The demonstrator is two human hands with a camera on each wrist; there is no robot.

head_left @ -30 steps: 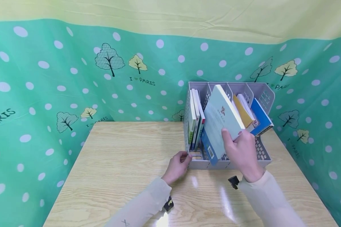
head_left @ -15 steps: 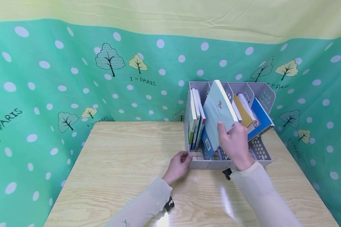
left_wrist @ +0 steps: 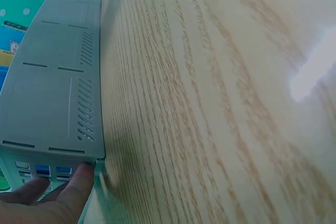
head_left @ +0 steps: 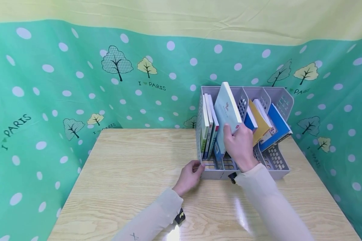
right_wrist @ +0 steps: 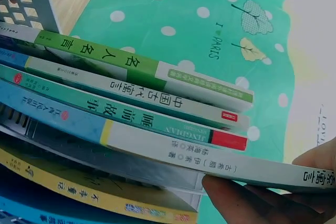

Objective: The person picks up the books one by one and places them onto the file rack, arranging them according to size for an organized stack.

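My right hand (head_left: 239,144) grips the top end of a pale blue book (head_left: 226,112), its thumb on the cover. The book's lower end is down inside a grey book rack (head_left: 214,174), beside several slim upright books (head_left: 207,124) on the left. In the right wrist view, its spine (right_wrist: 152,142) runs alongside theirs, and the fingers (right_wrist: 252,203) hold its far end. A grey divider shows on its other side. My left hand (head_left: 188,177) holds the rack's front left corner; in the left wrist view its fingertips (left_wrist: 81,174) touch the slotted wall.
Farther right in the rack lean a yellow book (head_left: 260,122), a blue-covered book (head_left: 277,124) and others. The rack stands on a wooden table (head_left: 132,174). A green dotted curtain (head_left: 157,83) hangs behind and at both sides.
My right hand has moved left with the pale blue book, which now stands steeper and closer to the upright books. The left hand has stayed at the rack's corner.
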